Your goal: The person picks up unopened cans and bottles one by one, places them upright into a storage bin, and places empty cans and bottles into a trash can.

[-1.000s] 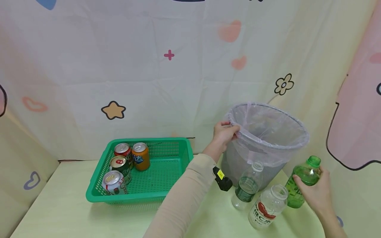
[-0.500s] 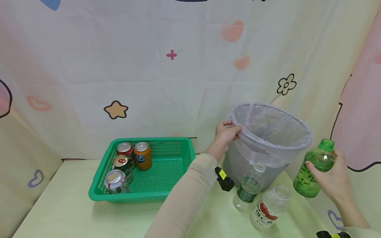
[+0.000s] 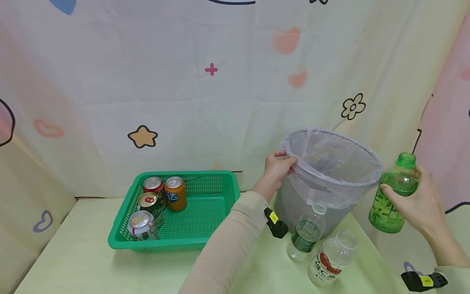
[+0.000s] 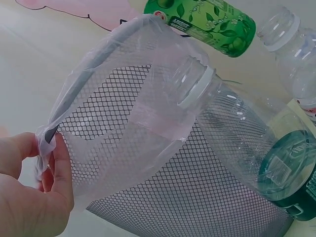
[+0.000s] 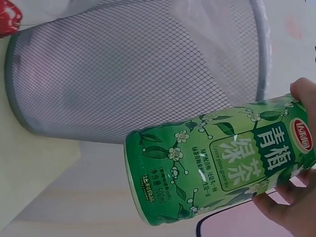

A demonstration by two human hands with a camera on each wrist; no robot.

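Note:
A green plastic tea bottle (image 3: 391,208), uncapped and slightly tilted, is gripped round its upper part by my right hand (image 3: 422,200), off the table beside the bin's right side. Its label shows in the right wrist view (image 5: 222,163). My left hand (image 3: 277,168) pinches the bin's rim and liner at the left; the left wrist view shows thumb and fingers on the gathered plastic bag (image 4: 45,145). The mesh trash bin (image 3: 293,200) is lined with that thin pale bag and leans. In front of it stand a clear bottle with a dark green label (image 3: 304,237) and a wide-mouthed clear bottle (image 3: 332,259).
A green plastic basket (image 3: 205,243) stands left of the bin, holding several drink cans, among them an orange can (image 3: 175,195) and a white can (image 3: 142,226). A patterned curtain (image 3: 183,102) hangs behind the pale table (image 3: 73,253). The table's right edge runs below the tea bottle.
My right hand has lifted the tea bottle from the table, up and to the right, beside the bin's rim. My left hand keeps its hold on the rim.

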